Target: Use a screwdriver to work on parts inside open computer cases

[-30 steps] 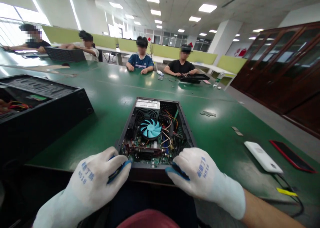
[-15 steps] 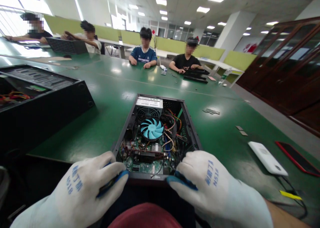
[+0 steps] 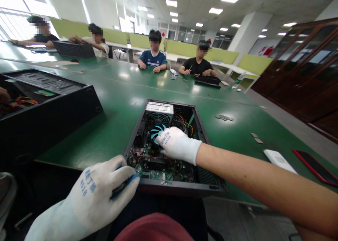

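Observation:
An open computer case (image 3: 182, 186) lies on its side at the table's near edge. My left hand (image 3: 111, 184), in a white glove with blue on the finger side, is closed on its near left corner. My right hand (image 3: 173, 142), in a matching glove, reaches into the case from the right. Its bent fingers close on the light-blue cooling fan (image 3: 155, 130), and the hand covers the fan's right part. Fingertips are partly hidden. Behind the fan sits the power supply (image 3: 160, 107) with a white label. A green circuit board (image 3: 150, 174) shows nearer me, and loose wires (image 3: 188, 123) run on the right.
Another open black case (image 3: 52, 107) stands at the left, a person's hand (image 3: 4, 96) inside it. Metal brackets (image 3: 224, 118), a white device (image 3: 278, 160) and a red-edged phone (image 3: 314, 165) lie rightward on the green table (image 3: 118, 93). Several people sit across it.
My right hand has left the case's near right corner and moved forward onto the fan. My left hand keeps its hold. A person's hand has appeared in the left case.

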A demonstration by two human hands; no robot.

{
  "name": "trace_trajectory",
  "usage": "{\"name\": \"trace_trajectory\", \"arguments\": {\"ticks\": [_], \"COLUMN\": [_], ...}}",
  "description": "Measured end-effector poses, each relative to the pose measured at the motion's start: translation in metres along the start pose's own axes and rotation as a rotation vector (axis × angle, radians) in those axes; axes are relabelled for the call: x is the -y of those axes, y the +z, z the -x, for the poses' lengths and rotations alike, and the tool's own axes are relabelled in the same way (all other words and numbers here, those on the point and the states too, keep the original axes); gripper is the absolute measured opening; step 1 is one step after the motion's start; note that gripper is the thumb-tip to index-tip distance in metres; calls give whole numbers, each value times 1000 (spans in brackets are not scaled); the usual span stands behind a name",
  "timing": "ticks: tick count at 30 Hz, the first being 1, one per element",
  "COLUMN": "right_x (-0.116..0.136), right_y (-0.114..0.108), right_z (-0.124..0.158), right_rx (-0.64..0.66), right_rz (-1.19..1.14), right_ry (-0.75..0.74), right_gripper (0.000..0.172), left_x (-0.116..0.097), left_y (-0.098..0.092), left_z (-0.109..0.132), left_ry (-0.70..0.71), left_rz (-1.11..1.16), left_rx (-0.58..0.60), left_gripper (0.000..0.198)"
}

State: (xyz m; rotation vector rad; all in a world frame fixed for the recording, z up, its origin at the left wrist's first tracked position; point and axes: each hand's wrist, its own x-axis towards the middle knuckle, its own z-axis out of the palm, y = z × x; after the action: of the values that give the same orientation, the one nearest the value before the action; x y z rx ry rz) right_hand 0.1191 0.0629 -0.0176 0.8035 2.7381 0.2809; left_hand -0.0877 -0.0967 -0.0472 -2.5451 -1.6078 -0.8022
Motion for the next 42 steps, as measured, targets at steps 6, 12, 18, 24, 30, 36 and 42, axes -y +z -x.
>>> {"name": "trace_trajectory", "arguments": {"ticks": [6, 12, 18, 24, 30, 36, 42], "right_x": [16, 12, 17, -4, -38, -59, -77], "right_y": [-3, -4, -27, -25, -17, -4, 7], "right_z": [-19, -1, 44, 64, 58, 45, 28], "right_rx": [60, 17, -89, -254, -381, -424, -423], "right_rz": [57, 10, -8, -50, -192, -212, -210], "right_ry": [29, 43, 144, 348, 564, 662, 727], "right_gripper": [21, 13, 15, 21, 22, 23, 32], "left_x": [-1, -1, -2, -2, -2, 0, -1], "left_y": [2, 2, 3, 4, 4, 6, 5], "left_z": [2, 1, -1, 1, 2, 2, 3], "left_ry": [6, 10, 12, 8, 1, -2, -1], "left_rz": [1, 0, 26, 29, 40, 40, 37], "left_rx": [-28, -27, -45, -60, -62, -62, -65], "left_gripper": [20, 19, 20, 21, 20, 18, 19]}}
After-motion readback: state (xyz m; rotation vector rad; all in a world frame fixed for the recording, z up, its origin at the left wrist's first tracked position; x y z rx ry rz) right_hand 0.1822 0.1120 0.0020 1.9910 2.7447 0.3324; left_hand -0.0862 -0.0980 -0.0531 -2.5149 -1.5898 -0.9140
